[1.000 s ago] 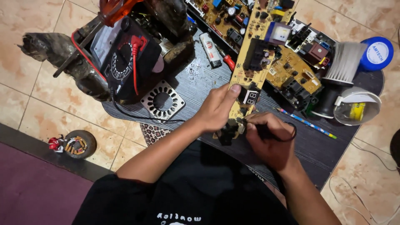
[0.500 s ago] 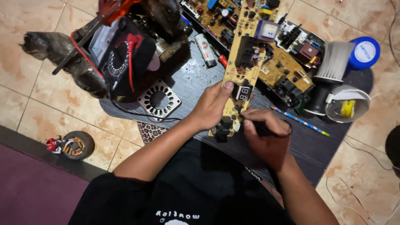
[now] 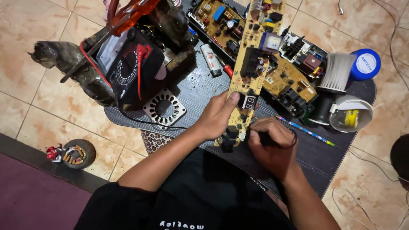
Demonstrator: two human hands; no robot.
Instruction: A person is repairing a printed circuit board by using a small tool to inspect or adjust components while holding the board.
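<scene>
A person's left hand (image 3: 217, 116) grips the near end of a long yellow circuit board (image 3: 249, 70) over a dark mat (image 3: 200, 87), while the right hand (image 3: 272, 147), clenched around a black tool (image 3: 263, 137), touches the board's near edge, a black multimeter (image 3: 130, 70) lying far left.

The long circuit board (image 3: 251, 68) is showing yellow-tan, dotted with black parts and 1 blue-framed component. A second circuit board (image 3: 294, 81) behind it is looking the same tan, with black, blue and red pieces. The multimeter (image 3: 128, 70) is appearing black, with red leads looping over it. The work board (image 3: 324, 157) is showing dark grey wood grain. A leopard-print cloth (image 3: 155, 141) is peeking out beneath it. The pencil (image 3: 304, 130) is looking blue with speckles. The floor tiles (image 3: 25, 98) are showing mottled beige-pink. The round lid (image 3: 365, 64) is appearing blue and white.
</scene>
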